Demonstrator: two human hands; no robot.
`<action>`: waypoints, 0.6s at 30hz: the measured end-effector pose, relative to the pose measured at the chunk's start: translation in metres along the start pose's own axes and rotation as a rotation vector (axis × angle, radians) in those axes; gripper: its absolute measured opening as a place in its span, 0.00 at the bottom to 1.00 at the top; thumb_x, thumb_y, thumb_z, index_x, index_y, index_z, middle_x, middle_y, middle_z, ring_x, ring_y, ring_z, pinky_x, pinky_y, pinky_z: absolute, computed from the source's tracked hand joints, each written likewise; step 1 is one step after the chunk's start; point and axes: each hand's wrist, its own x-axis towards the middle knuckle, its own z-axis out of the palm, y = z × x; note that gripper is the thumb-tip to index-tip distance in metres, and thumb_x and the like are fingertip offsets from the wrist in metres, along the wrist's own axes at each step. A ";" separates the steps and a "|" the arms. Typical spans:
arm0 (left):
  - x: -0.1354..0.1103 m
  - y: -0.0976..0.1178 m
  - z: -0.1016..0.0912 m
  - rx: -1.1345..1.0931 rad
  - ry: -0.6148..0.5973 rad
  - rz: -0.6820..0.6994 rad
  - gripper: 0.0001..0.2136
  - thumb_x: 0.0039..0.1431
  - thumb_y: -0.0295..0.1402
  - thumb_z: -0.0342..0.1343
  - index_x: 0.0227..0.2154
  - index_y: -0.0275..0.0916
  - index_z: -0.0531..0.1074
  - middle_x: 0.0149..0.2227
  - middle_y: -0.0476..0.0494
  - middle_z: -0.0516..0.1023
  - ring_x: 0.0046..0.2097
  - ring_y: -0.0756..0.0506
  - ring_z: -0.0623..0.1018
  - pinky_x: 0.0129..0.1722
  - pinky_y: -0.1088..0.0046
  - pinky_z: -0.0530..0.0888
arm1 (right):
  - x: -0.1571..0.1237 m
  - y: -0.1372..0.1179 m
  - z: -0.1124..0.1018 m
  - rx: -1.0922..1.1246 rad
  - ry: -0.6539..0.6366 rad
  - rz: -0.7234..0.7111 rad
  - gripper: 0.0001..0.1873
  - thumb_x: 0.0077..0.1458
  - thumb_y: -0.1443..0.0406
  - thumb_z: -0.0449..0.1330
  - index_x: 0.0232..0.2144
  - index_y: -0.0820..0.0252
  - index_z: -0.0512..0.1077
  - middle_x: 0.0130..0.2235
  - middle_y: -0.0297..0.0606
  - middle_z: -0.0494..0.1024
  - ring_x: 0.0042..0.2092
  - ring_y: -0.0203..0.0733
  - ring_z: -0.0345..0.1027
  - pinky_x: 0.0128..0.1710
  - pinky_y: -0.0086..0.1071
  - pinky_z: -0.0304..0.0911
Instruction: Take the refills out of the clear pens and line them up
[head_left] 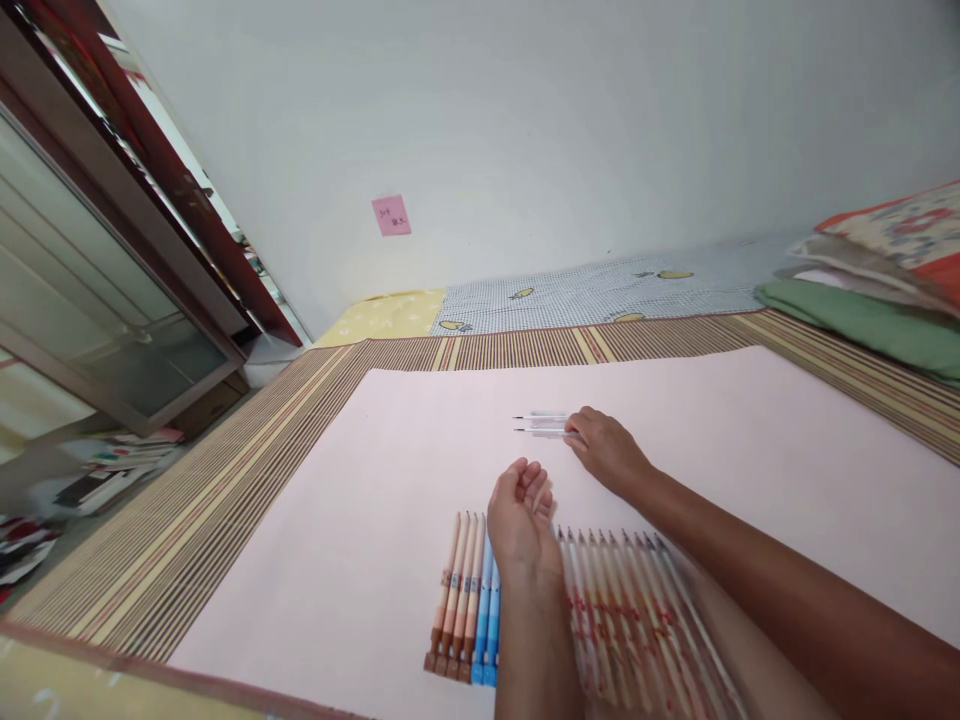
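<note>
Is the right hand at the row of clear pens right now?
No: the right hand is at the slim white sticks, farther up the pink sheet than the row of clear pens.

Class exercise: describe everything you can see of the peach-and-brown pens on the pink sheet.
Four peach-and-brown pens lie flat, side by side and slightly slanted, on the pale pink sheet. Their slim barrels look like plastic, peach along most of their length, with small printed marks around the middle, too small to make out. The brown ends point toward the wearer; the narrow tips point away. Blue pens lie immediately to their right, with the left hand beyond. Neither hand holds them.
</note>
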 end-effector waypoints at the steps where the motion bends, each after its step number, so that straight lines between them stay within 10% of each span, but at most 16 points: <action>1: 0.000 0.000 0.000 0.000 -0.001 0.001 0.06 0.61 0.29 0.55 0.34 0.33 0.76 0.35 0.41 0.78 0.35 0.50 0.79 0.31 0.78 0.70 | 0.001 0.000 0.000 -0.011 0.002 0.001 0.04 0.60 0.68 0.56 0.33 0.59 0.70 0.38 0.40 0.73 0.36 0.43 0.65 0.38 0.33 0.56; 18: 0.004 0.000 -0.001 -0.015 -0.026 0.007 0.05 0.61 0.26 0.55 0.35 0.32 0.75 0.32 0.42 0.78 0.32 0.50 0.79 0.28 0.80 0.70 | -0.011 0.004 -0.016 0.142 0.112 0.011 0.05 0.57 0.66 0.56 0.36 0.59 0.71 0.40 0.40 0.74 0.35 0.41 0.66 0.37 0.33 0.59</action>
